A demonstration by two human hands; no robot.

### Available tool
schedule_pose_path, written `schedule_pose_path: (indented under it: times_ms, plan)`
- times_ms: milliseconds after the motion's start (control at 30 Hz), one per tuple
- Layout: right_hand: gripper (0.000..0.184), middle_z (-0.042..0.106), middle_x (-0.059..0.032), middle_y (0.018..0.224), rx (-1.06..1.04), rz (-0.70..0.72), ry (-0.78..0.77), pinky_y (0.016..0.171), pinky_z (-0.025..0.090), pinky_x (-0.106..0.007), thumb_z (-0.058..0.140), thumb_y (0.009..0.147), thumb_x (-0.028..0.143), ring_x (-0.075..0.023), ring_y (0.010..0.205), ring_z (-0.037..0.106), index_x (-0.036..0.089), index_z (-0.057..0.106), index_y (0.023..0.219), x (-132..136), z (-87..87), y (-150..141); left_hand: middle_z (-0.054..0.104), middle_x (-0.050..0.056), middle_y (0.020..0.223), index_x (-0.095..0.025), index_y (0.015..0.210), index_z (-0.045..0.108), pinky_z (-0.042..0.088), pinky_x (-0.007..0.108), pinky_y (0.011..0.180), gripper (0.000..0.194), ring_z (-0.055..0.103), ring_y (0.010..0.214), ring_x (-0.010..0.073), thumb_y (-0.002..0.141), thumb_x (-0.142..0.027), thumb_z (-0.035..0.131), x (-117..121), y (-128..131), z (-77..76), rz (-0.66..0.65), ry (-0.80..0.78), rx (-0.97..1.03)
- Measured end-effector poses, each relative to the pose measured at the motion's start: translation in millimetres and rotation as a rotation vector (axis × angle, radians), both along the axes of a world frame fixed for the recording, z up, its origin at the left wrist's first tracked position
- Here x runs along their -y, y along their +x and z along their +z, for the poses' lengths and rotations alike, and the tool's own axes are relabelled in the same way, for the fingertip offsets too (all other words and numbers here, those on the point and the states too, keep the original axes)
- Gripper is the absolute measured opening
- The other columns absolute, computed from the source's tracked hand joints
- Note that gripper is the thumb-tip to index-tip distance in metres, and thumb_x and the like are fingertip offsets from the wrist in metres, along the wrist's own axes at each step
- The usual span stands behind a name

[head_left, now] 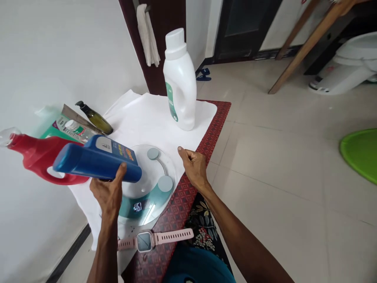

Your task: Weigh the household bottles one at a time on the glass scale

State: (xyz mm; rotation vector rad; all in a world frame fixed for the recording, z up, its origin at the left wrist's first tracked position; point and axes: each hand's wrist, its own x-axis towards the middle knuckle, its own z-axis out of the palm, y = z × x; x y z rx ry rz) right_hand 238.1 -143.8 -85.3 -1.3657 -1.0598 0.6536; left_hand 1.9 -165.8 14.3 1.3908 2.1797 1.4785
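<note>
The blue bottle [100,163] is tilted onto its side in your left hand [107,192], over the left part of the round glass scale [156,192], with what looks like its cap end pointing out past the scale's left rim; whether it touches the glass cannot be told. Your left fingers pinch the bottle, thumb pressed on the side nearest you, the rest mostly hidden. Your right hand [194,167], just beside the scale's right rim, has its fingers curled in, with nothing seen in them. To handle the bottle well, grip it firmly around the body, turn it slowly from the wrist and hold your forearm off the scale's lit display [137,206]. Mind the red jug [35,155] left of the scale and the pump bottle [96,120] at its far left. The white jug [181,94] stands beyond the scale; the white cloth [138,122] between them looks the roomiest way to move. Right of the scale, the edge of the desk [171,226] is close; nearer you than the scale lies a watch [144,241].
</note>
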Motion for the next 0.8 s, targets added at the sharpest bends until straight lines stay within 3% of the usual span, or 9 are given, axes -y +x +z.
schedule_pose_path:
  times_ms: [133, 300, 367, 533, 667, 800]
  plan:
    - [0.069, 0.02, 0.0046, 0.061, -0.003, 0.029, -0.003, 0.057, 0.018, -0.032, 0.051, 0.101, 0.076, -0.0099, 0.058, 0.022, 0.027, 0.02, 0.062, 0, -0.9, 1, 0.082, 0.016, 0.118, -0.015, 0.114, 0.077, 0.065, 0.062, 0.109, 0.066, 0.08, 0.109, 0.0374, 0.069, -0.061, 0.095, -26, 2, 12.1, -0.119, 0.241, -0.015]
    - [0.067, 0.02, 0.0049, 0.059, -0.023, 0.035, -0.005, 0.056, 0.019, -0.031, 0.052, 0.101, 0.072, -0.0094, 0.057, 0.022, 0.027, 0.021, 0.061, 0, -1.1, 1, 0.082, 0.011, 0.104, -0.015, 0.104, 0.077, 0.067, 0.053, 0.102, 0.056, 0.078, 0.097, 0.0302, 0.07, -0.056, 0.094, -99, 33, 25.7, -0.421, 0.309, 0.031]
    - [0.066, 0.02, 0.005, 0.059, -0.03, 0.036, -0.003, 0.055, 0.019, -0.031, 0.052, 0.101, 0.071, -0.0093, 0.057, 0.023, 0.027, 0.021, 0.062, 0, -0.9, 1, 0.081, 0.011, 0.104, -0.015, 0.102, 0.075, 0.067, 0.048, 0.098, 0.056, 0.077, 0.095, 0.0285, 0.067, -0.053, 0.094, -137, 54, 19.5, -0.506, 0.26, 0.082]
    - [0.065, 0.021, 0.0052, 0.059, -0.03, 0.032, 0.006, 0.054, 0.019, -0.031, 0.051, 0.102, 0.068, -0.0095, 0.056, 0.023, 0.028, 0.02, 0.063, 0, -0.1, 3, 0.079, 0.011, 0.108, -0.014, 0.112, 0.07, 0.063, 0.042, 0.093, 0.057, 0.076, 0.098, 0.0284, 0.067, -0.04, 0.094, -218, 107, -12.8, -0.539, 0.138, 0.124]
    - [0.064, 0.02, 0.0054, 0.059, -0.039, 0.022, -0.001, 0.053, 0.019, -0.031, 0.052, 0.103, 0.067, -0.0097, 0.055, 0.022, 0.028, 0.02, 0.063, 0, -0.5, 4, 0.078, 0.01, 0.108, -0.018, 0.111, 0.068, 0.061, 0.043, 0.094, 0.048, 0.074, 0.099, 0.0283, 0.074, -0.035, 0.092, -255, 136, -31.7, -0.561, 0.099, 0.146]
    - [0.064, 0.022, 0.0057, 0.058, -0.04, 0.025, -0.019, 0.052, 0.02, -0.031, 0.053, 0.104, 0.065, -0.0101, 0.054, 0.024, 0.028, 0.022, 0.062, 1, -1.3, 4, 0.078, 0.014, 0.113, -0.016, 0.12, 0.066, 0.059, 0.043, 0.098, 0.055, 0.075, 0.106, 0.0312, 0.077, -0.034, 0.096, -273, 150, -39.8, -0.573, 0.08, 0.097]
